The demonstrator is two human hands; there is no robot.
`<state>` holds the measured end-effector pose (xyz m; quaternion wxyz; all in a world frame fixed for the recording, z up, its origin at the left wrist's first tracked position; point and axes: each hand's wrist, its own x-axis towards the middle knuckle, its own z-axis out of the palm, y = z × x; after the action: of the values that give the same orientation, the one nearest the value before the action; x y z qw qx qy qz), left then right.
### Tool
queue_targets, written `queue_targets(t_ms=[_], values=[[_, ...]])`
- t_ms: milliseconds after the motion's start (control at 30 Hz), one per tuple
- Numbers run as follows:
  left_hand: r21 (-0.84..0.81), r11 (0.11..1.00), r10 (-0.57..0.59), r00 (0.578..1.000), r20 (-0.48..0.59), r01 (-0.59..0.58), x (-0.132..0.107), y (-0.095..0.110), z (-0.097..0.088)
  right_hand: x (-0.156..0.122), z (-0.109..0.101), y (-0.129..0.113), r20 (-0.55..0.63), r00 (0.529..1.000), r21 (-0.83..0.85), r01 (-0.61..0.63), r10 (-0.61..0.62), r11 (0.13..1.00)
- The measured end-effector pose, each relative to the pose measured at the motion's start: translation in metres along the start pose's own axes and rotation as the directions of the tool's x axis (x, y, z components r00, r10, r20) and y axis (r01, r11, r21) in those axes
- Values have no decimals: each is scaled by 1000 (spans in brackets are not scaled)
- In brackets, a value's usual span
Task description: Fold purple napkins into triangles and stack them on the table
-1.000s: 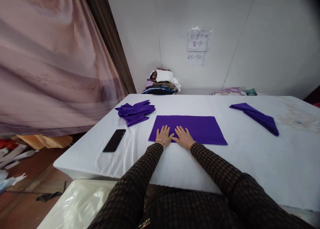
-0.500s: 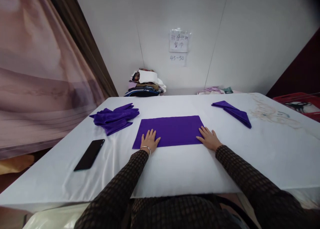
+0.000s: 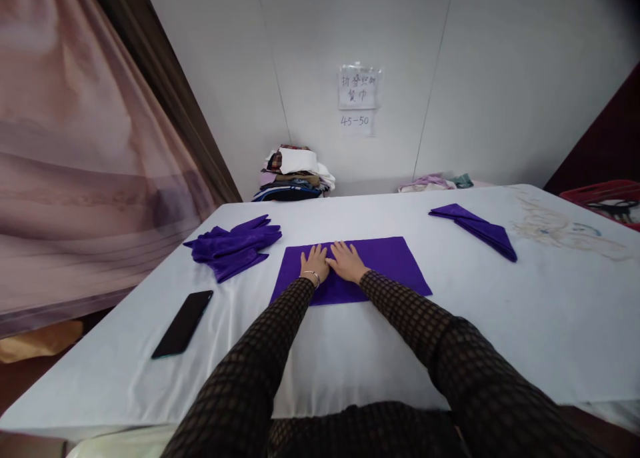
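Observation:
A purple cloth napkin lies flat as a rectangle on the white-covered table, its long side toward me. My left hand rests palm down on its left half, fingers stretched out. Right beside it, near the napkin's middle, my right hand also lies flat with fingers extended. The two hands nearly touch, and neither grips the fabric. Off to the left sits a loose heap of purple napkins. A napkin folded into a narrow band lies at the right.
A black phone lies on the white tablecloth at the left. Behind the table are a pile of folded clothes and some lilac fabric. Paper signs hang on the wall. A red basket stands far right.
My right hand has moved left from the napkin's right edge to its middle. My left hand has shifted slightly right and away from me, so both now lie side by side.

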<state>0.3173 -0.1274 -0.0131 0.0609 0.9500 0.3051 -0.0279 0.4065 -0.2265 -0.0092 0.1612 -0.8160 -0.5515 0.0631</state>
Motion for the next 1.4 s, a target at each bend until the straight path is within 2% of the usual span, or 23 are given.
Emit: queue_targets(t_ms=[167, 367, 433, 500, 633, 733, 967, 1100, 1167, 1267, 1400], values=[[23, 1000, 5, 1000, 14, -6, 18, -12, 8, 27, 19, 4, 58, 998, 35, -37, 35, 999], [1, 1000, -1, 1000, -12, 1, 26, -24, 21, 31, 26, 30, 65, 998, 11, 4, -4, 1000], [-2, 1000, -7, 1000, -23, 7, 27, -24, 23, 24, 19, 53, 55, 998, -25, -40, 42, 999], [-1, 1000, -10, 1000, -30, 10, 26, -24, 23, 10, 8, 86, 47, 989, -68, -135, 139, 988], [-2, 1000, -4, 1000, -31, 4, 24, -22, 21, -25, -14, 154, -4, 928, -157, -368, 372, 917], [-15, 1000, -9, 1000, -20, 9, 24, -22, 19, -42, -22, 179, -27, 899, -202, -433, 437, 879], [-102, 994, -31, 998, 60, 37, 28, -21, 9, -44, -16, 181, -63, 908, -226, -418, 415, 880], [-84, 995, 63, 998, 4, -62, 31, -5, 6, -44, -14, 184, -75, 911, -230, -412, 406, 882], [-76, 994, 83, 996, 9, -82, 33, -3, 8, -45, -14, 184, -73, 910, -232, -413, 407, 881], [-64, 998, 18, 999, 28, -16, 34, -24, 11, -46, -16, 183, -70, 911, -242, -412, 407, 879], [-23, 986, -166, 986, 16, 166, 26, -87, 9, -46, -16, 182, -76, 914, -239, -406, 400, 882]])
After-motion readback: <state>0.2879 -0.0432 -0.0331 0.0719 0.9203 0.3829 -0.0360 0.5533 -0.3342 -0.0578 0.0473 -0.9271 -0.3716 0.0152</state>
